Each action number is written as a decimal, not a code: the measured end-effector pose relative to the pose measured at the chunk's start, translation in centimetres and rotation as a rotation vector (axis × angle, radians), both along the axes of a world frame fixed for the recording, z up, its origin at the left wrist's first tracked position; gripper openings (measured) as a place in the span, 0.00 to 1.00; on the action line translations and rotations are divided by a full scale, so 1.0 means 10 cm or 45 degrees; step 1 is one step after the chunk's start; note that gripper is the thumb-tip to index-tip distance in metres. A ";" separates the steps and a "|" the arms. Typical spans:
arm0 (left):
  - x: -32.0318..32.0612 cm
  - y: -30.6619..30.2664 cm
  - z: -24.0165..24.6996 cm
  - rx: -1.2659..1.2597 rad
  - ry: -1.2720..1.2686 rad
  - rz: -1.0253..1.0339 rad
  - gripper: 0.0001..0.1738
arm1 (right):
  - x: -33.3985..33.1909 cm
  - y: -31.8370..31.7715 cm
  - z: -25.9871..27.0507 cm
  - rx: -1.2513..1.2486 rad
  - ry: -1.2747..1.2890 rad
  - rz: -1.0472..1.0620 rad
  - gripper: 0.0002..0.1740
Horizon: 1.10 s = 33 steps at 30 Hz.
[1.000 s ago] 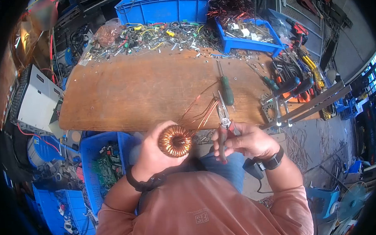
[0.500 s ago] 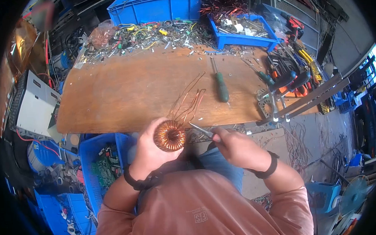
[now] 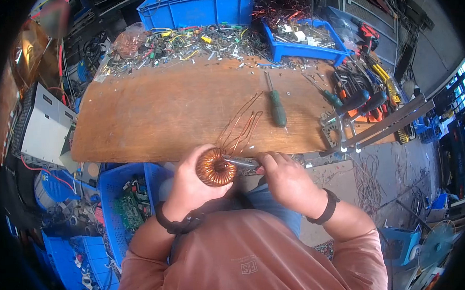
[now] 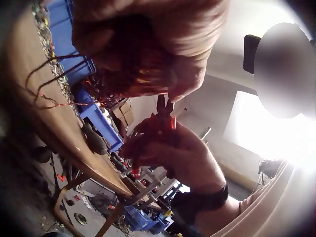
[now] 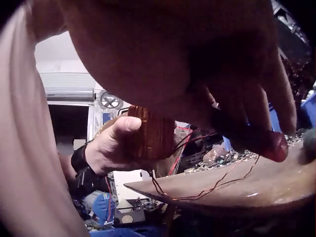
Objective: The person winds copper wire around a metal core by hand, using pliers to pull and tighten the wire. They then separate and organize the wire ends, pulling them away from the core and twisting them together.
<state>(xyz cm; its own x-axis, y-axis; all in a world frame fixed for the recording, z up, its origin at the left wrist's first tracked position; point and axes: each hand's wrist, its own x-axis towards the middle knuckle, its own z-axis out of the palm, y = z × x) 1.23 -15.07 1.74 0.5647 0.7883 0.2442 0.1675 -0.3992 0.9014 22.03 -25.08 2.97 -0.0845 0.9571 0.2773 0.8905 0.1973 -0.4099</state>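
Note:
My left hand grips a round copper-wire coil, its ring face turned up toward the head camera. Long copper wire ends stick out from it over the table's front edge. In my right hand is a pair of long-nose pliers, pointing left with the nose tip over the coil's central hole. The left wrist view shows the red-handled pliers with their nose right at the coil's edge. Seen from the right wrist, the coil sits between the left thumb and fingers.
A green-handled screwdriver lies on the wooden table. Small scrap is heaped along the back, beside a blue tray. Hand tools and metal bars crowd the right side. A blue crate stands below left.
The pliers have swung from pointing up at the table to pointing left, and their nose has come over the coil. The right hand has turned back-up; the left keeps its grip.

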 end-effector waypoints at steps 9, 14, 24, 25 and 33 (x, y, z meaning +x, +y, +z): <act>0.03 -0.02 -0.02 -0.036 -0.033 0.052 0.41 | -0.08 0.00 -0.02 -0.012 -0.019 -0.093 0.11; -0.01 0.06 -0.06 0.072 0.029 0.057 0.40 | -0.05 -0.06 0.18 -0.318 0.464 -0.164 0.09; -0.06 0.20 -0.12 0.316 -0.139 -0.029 0.35 | 0.21 -0.12 0.39 -0.704 2.172 0.201 0.17; -0.08 0.22 -0.10 0.287 -0.148 -0.056 0.35 | 0.21 -0.09 0.37 -0.689 2.247 0.269 0.17; -0.07 0.17 -0.01 0.309 -0.184 -0.122 0.34 | 0.26 -0.04 0.21 -0.700 2.425 0.457 0.18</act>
<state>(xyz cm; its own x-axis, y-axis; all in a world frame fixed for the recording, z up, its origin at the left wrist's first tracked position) 0.53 -13.41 1.66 0.5792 0.6422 0.5021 -0.0043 -0.6135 0.7897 24.60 -25.47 5.12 -0.2623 0.9644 -0.0338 -0.7136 -0.2174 -0.6659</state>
